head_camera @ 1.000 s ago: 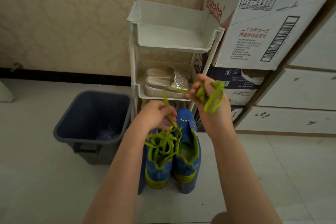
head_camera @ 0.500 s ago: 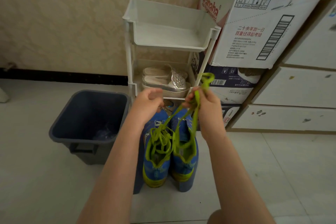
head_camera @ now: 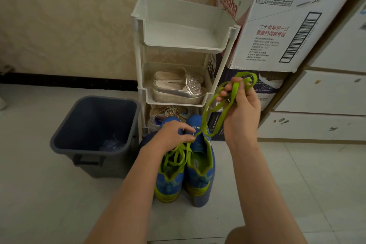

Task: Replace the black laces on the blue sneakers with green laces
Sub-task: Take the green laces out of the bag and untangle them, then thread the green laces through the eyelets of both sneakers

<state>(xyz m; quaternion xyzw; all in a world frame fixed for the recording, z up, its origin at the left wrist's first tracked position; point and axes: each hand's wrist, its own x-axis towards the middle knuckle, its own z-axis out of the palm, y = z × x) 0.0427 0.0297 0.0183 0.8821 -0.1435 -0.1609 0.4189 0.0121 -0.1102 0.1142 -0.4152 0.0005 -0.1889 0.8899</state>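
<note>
Two blue sneakers with lime-green trim stand side by side on the floor, toes away from me. The left sneaker [head_camera: 170, 181] carries a green lace [head_camera: 175, 156] through its eyelets. The right sneaker [head_camera: 200, 166] shows no lace in its eyelets. My left hand [head_camera: 174, 133] pinches a green lace end just above the shoes' tongues. My right hand [head_camera: 240, 105] is raised to the right and grips a bunch of loose green lace [head_camera: 235, 89], with loops sticking out above the fingers and a strand running down to my left hand.
A dark grey bin [head_camera: 95, 132] stands left of the shoes with something clear in its bottom. Behind them a white plastic rack [head_camera: 184, 45] holds silver shoes [head_camera: 178, 89]. Cardboard boxes [head_camera: 277, 31] and white drawers [head_camera: 326, 93] are at the right. Pale floor tiles surround everything.
My right hand has lifted and swung out to the right with the bunched lace. My left hand has dropped down to the shoes, still pinching the lace.
</note>
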